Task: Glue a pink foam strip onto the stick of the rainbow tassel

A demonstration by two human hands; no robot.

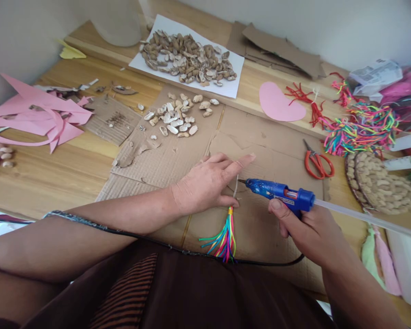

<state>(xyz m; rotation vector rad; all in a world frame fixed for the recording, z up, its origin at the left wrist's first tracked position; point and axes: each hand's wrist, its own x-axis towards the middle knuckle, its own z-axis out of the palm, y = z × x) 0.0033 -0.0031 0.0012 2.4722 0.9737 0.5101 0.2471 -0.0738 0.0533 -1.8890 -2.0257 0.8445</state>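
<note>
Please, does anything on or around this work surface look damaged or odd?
Yes. The cardboard sheet has a torn, ragged left edge. Also, a black cable lies across the left forearm, where it might snag.

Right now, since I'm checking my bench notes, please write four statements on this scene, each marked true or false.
1. The right hand holds a blue plastic glue gun. True.
2. Brown peanut shells lie heaped on a rectangular white paper sheet. True.
3. The multicoloured thread tassel lies on that sheet. False: it lies on flat brown cardboard.
4. The red-handled metal scissors are in the right hand. False: they lie beyond the glue gun.
</note>
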